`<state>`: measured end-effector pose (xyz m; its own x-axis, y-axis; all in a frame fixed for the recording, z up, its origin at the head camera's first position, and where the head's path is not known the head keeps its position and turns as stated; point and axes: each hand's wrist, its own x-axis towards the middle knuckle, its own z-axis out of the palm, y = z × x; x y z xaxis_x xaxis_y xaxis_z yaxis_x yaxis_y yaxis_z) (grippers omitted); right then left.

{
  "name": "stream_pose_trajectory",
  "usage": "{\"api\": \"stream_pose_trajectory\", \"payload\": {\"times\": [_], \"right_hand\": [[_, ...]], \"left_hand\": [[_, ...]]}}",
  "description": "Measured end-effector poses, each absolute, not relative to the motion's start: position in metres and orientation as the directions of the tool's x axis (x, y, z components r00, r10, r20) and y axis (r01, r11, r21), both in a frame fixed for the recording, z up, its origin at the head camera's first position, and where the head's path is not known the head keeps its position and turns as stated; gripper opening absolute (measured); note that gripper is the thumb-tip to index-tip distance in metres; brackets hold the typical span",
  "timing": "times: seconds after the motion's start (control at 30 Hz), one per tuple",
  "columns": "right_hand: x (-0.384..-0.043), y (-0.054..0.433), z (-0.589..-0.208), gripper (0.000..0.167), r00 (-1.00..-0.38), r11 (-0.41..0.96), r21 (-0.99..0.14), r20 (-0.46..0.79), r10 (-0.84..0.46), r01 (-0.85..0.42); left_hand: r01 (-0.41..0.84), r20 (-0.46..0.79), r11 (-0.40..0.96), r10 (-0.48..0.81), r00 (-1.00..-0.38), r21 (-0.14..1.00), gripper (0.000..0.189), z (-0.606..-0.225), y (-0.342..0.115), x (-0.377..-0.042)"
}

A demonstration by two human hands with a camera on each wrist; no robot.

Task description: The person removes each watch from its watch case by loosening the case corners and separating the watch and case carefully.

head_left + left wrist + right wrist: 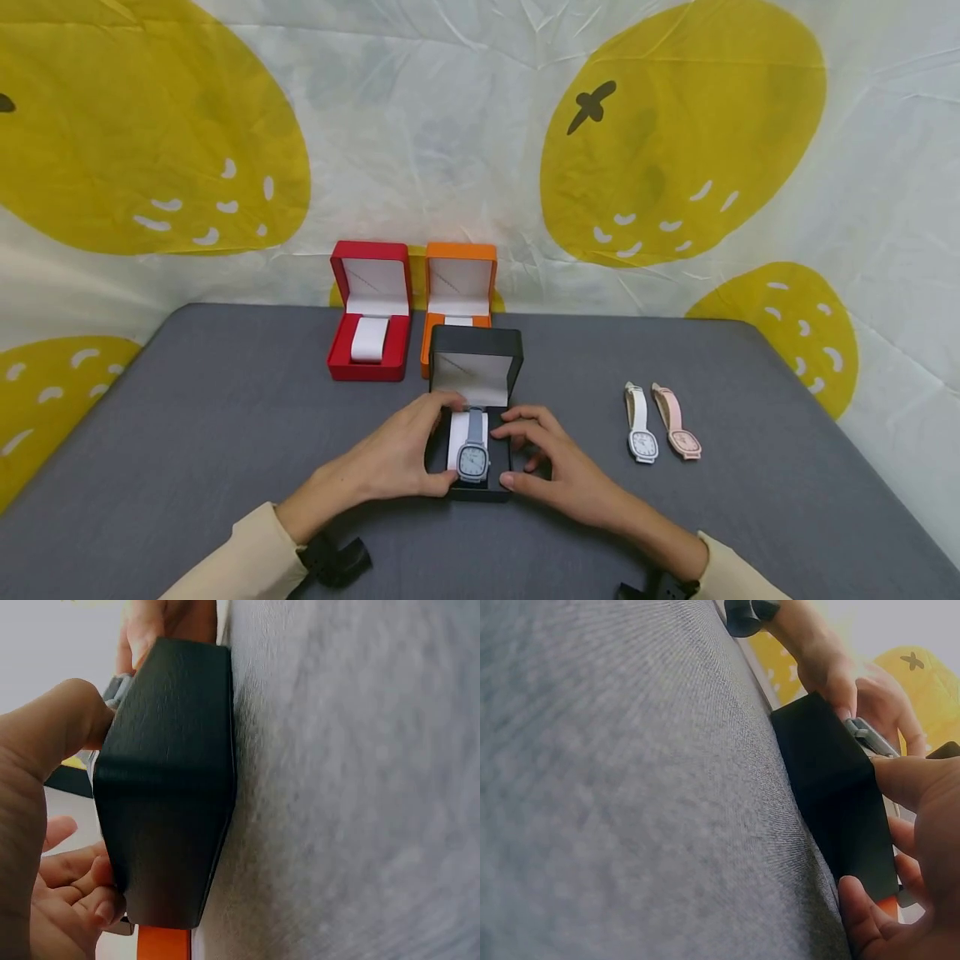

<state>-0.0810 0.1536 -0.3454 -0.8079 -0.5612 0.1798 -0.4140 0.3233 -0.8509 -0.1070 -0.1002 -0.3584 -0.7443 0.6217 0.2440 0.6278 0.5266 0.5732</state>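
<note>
A black watch box (480, 340) stands on the table with its lid raised. Inside, a blue-grey watch (472, 461) lies along a white cushion (455, 440), its square dial towards the front. My left hand (397, 454) holds the box's left side, thumb at the front corner beside the dial and index finger back by the lid. On the other side, my right hand (562, 467) holds the right wall between thumb and bent fingers, the index fingertip close to the cushion. Both wrist views show the box's dark side walls (169, 742) with thumbs at the top edge.
Behind stand an open red watch box (366, 372) with a white cushion and an open orange watch box (461, 252), partly hidden by the black lid. To the right lie a white watch (642, 445) and a pink watch (684, 443). A patterned cloth (420, 125) hangs behind the grey table (225, 400).
</note>
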Motion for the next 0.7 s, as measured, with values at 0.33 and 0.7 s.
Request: {"api": "stream_pose_trajectory", "payload": {"times": [0.33, 0.7], "right_hand": [[-0.086, 0.156, -0.359, 0.043, -0.813, 0.338, -0.844, 0.178, -0.555, -0.416], [-0.094, 0.163, -0.38, 0.043, -0.799, 0.318, -0.844, 0.195, -0.568, -0.432]], "left_hand": [[0.555, 0.139, 0.561, 0.615, -0.776, 0.614, 0.074, -0.356, -0.103, -0.112], [0.589, 0.069, 0.691, 0.623, -0.779, 0.42, 0.07, -0.341, -0.096, -0.111]]}}
